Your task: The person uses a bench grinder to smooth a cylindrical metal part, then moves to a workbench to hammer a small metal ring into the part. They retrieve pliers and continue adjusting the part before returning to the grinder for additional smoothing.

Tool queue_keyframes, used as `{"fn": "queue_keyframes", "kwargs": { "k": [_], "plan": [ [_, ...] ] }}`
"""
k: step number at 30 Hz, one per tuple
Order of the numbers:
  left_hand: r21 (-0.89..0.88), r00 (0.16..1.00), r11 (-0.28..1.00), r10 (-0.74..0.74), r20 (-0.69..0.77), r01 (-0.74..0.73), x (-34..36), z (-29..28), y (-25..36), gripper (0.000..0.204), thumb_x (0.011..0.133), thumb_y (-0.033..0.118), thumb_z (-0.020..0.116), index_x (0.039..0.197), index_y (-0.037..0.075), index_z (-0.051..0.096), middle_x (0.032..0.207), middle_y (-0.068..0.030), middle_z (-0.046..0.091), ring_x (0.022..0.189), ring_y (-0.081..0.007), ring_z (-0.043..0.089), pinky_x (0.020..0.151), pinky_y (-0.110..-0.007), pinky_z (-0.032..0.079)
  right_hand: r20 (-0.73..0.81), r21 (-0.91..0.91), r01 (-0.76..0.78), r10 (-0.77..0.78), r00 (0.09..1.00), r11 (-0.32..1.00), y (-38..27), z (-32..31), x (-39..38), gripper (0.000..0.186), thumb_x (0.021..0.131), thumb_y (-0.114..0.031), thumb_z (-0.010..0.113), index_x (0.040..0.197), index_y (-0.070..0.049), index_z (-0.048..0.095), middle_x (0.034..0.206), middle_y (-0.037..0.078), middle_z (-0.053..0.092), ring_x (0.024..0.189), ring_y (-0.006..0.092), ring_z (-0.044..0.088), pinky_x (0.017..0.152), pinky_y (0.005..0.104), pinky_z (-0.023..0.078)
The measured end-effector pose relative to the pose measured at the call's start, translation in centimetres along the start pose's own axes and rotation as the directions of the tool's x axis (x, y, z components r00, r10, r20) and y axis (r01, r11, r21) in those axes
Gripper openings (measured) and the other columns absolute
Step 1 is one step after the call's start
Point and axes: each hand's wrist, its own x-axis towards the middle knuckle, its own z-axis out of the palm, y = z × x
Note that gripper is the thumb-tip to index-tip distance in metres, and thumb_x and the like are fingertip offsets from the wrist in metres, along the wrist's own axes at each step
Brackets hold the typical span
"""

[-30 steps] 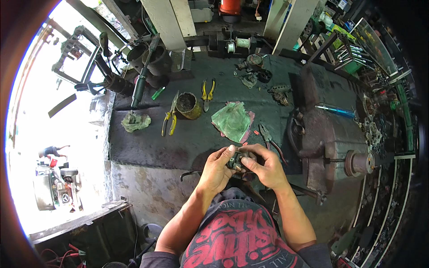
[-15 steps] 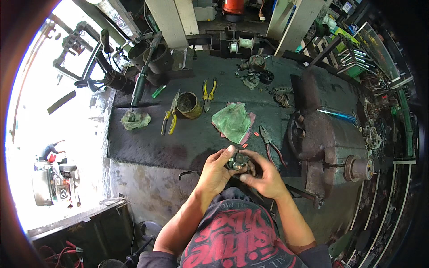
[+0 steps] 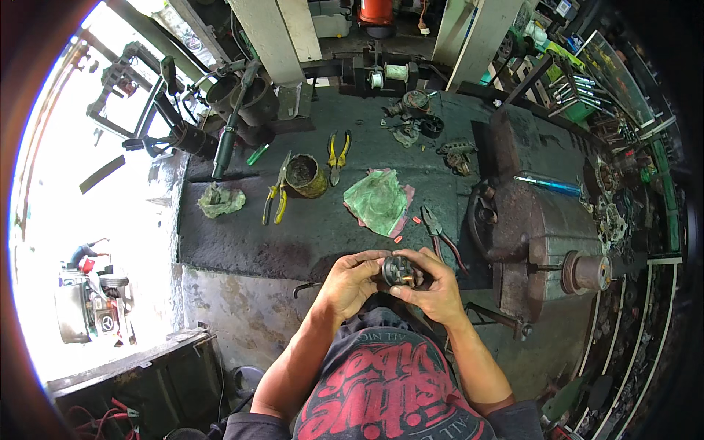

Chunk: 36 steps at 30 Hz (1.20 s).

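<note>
Close to my body, just off the bench's front edge, both hands hold a small round dark mechanical part (image 3: pixel 397 270) with a brass-coloured bit on its face. The fingers of my left hand (image 3: pixel 349 284) grip its left side. On the opposite side, my right hand (image 3: pixel 435 287) has thumb and fingers closed around it, hiding much of that end. Beyond the hands lies a green and pink cloth (image 3: pixel 378 202). Pliers with dark red handles (image 3: pixel 443 239) rest to its right, near two small orange-red pieces (image 3: pixel 398 239).
The dark bench mat (image 3: pixel 235 246) carries a rusty can (image 3: pixel 306 176), yellow-handled long-nose pliers (image 3: pixel 276 196), yellow-handled cutters (image 3: pixel 338 156) and a crumpled rag (image 3: pixel 221 200). A large vise (image 3: pixel 546 238) fills the right side. Small metal parts (image 3: pixel 416 110) lie at the back.
The part has turned in my hands, so its round face now shows upward. My left fingers have shifted from an upright thumb grip to lying along its side.
</note>
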Motion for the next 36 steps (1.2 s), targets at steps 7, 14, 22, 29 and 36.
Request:
{"fn": "queue_keyframes", "kwargs": {
  "k": [7, 14, 22, 29, 36],
  "plan": [
    [-0.034, 0.995, 0.999, 0.025, -0.098, -0.028, -0.2, 0.2, -2.1, 0.022, 0.103, 0.01, 0.058, 0.119, -0.005, 0.066, 0.11, -0.014, 0.072, 0.096, -0.0245, 0.071, 0.086, -0.041, 0.059, -0.105, 0.047, 0.065, -0.059, 0.993, 0.997, 1.6, 1.4, -1.3, 0.062, 0.07, -0.006, 0.093, 0.128, -0.003, 0.071, 0.094, -0.002, 0.054, 0.082, 0.0085, 0.051, 0.071, 0.0236, 0.042],
    [-0.036, 0.958, 0.994, 0.087, -0.273, -0.101, -1.6, -0.5, -1.9, 0.012, 0.102, 0.009, 0.062, 0.108, 0.0, 0.067, 0.104, -0.0134, 0.071, 0.092, -0.0254, 0.07, 0.087, -0.045, 0.061, -0.125, 0.186, 0.004, 0.019, 0.992, 0.982, 2.1, -0.3, -1.5, 0.059, 0.073, -0.004, 0.09, 0.128, -0.002, 0.07, 0.093, -0.005, 0.049, 0.08, 0.0052, 0.044, 0.071, 0.0202, 0.038],
    [0.271, 0.9, 0.936, 0.304, -0.312, -0.223, -5.0, 3.2, -0.4, 0.025, 0.097, 0.009, 0.073, 0.115, -0.007, 0.068, 0.104, -0.015, 0.073, 0.091, -0.022, 0.073, 0.087, -0.036, 0.061, -0.161, -0.494, -0.044, -0.041, 0.986, 0.868, 7.8, -0.6, 0.2, 0.056, 0.078, -0.019, 0.087, 0.128, -0.004, 0.068, 0.1, 0.007, 0.061, 0.092, 0.0241, 0.062, 0.081, 0.0361, 0.051],
    [0.49, 0.776, 0.781, 0.563, -0.285, -0.386, -9.8, 6.9, 0.5, 0.02, 0.094, 0.005, 0.076, 0.111, -0.006, 0.073, 0.099, -0.0104, 0.076, 0.092, -0.0133, 0.072, 0.085, -0.027, 0.057, -0.083, -0.801, -0.057, -0.016, 0.996, 0.596, 9.9, 0.3, 1.3, 0.064, 0.08, -0.023, 0.085, 0.136, -0.005, 0.061, 0.112, 0.017, 0.058, 0.109, 0.0391, 0.059, 0.095, 0.0475, 0.05],
    [0.662, 0.518, 0.503, 0.833, -0.197, -0.556, -16.4, 6.5, 1.1, 0.015, 0.089, -0.008, 0.073, 0.104, -0.006, 0.071, 0.107, -0.0154, 0.071, 0.081, -0.0121, 0.066, 0.071, -0.026, 0.054, 0.026, -0.523, 0.229, -0.253, 0.967, 0.821, -2.9, 3.1, -0.7, 0.03, 0.08, -0.004, 0.08, 0.109, -0.005, 0.073, 0.08, 0.006, 0.055, 0.069, 0.0189, 0.054, 0.061, 0.0323, 0.044]
  ]
}}
